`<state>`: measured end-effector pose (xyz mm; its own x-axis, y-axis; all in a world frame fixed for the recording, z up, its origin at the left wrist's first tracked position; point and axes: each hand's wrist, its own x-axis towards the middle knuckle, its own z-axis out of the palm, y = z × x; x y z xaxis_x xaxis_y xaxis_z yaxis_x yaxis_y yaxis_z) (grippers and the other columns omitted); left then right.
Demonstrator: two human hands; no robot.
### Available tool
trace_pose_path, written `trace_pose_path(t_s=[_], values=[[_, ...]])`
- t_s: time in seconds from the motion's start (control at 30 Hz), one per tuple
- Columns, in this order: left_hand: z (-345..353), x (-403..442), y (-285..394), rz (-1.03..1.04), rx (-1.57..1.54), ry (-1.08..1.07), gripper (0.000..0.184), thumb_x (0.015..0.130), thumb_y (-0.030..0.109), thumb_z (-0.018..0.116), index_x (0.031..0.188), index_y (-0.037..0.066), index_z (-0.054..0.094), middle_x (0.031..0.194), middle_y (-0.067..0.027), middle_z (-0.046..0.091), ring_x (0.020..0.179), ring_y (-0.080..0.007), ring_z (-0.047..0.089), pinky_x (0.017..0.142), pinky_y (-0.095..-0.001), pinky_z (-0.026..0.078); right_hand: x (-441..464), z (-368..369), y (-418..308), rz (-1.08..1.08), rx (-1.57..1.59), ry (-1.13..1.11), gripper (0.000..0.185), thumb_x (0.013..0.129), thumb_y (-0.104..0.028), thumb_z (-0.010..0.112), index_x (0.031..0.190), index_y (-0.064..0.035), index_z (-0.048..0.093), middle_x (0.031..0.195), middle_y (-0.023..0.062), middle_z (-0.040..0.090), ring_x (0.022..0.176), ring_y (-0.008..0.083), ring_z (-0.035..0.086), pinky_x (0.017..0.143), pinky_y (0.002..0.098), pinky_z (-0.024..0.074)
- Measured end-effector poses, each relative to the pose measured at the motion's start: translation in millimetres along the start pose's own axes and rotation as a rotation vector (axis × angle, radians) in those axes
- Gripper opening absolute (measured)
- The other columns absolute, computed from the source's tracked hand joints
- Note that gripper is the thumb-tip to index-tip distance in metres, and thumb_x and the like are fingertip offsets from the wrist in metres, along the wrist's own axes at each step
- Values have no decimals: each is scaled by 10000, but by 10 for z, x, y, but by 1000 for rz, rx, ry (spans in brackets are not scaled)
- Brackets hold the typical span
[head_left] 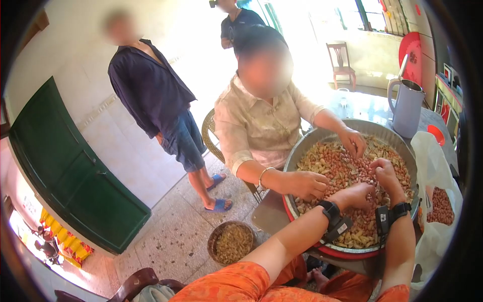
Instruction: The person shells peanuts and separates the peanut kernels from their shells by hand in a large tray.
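A wide metal basin holds reddish peanut kernels mixed with pale, broken shells. My left hand is low over the middle of the pile, fingers curled down among the peanuts; what they grip is hidden. Just right of it, my right hand is bent inward with its fingers drawn together, and I cannot make out anything in them. Both my wrists wear black straps with small devices. Across the basin, another person's hands also reach into the peanuts.
A plastic bag with peanut kernels is right of the basin. Behind it, a grey-blue pitcher and a red cup stand on the table. A bowl of shells sits on the floor. Two people stand farther back.
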<state>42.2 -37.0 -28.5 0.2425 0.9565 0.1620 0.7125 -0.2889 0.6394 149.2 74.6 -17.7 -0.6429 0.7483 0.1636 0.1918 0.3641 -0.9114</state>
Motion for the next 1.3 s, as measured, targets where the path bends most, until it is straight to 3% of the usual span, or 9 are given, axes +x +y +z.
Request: trace_pose_path(t_s=[0.07, 0.27, 0.53, 1.0, 1.3], values=[[14, 0, -6, -18, -82, -64, 286, 582, 160, 640, 820, 14, 580, 804, -129, 592, 757, -251, 565, 665, -333, 443, 38, -2, 31, -71, 14, 39, 212, 689, 43, 361, 781, 7, 548, 687, 61, 541, 602, 126, 512, 528, 256, 425], [67, 23, -48, -82, -89, -34, 190, 602, 80, 570, 777, 11, 596, 720, -117, 600, 694, -240, 576, 638, -323, 451, -21, 1, -34, -15, 33, 4, 231, 667, 62, 347, 780, 1, 540, 681, 56, 531, 580, 123, 498, 509, 246, 414], [14, 6, 18, -120, -108, -47, 177, 610, 58, 557, 776, 10, 597, 757, -120, 603, 727, -223, 575, 642, -317, 451, -41, 10, -112, -22, 195, -49, 293, 650, 118, 307, 817, 8, 522, 678, 49, 502, 558, 124, 501, 488, 243, 449], [22, 13, 9, -142, -94, -72, 184, 597, 55, 563, 774, 17, 597, 755, -108, 603, 736, -220, 572, 654, -308, 448, -93, 2, -202, -35, 191, -87, 294, 675, 118, 306, 850, 13, 517, 682, 64, 503, 538, 127, 508, 446, 256, 466], [-16, -12, 89, -157, -66, -75, 243, 580, 3, 494, 796, 13, 603, 768, -122, 604, 764, -236, 573, 669, -312, 450, -96, -1, -219, -24, 166, -106, 292, 666, 115, 303, 835, 9, 515, 648, 60, 509, 548, 127, 509, 461, 261, 459]])
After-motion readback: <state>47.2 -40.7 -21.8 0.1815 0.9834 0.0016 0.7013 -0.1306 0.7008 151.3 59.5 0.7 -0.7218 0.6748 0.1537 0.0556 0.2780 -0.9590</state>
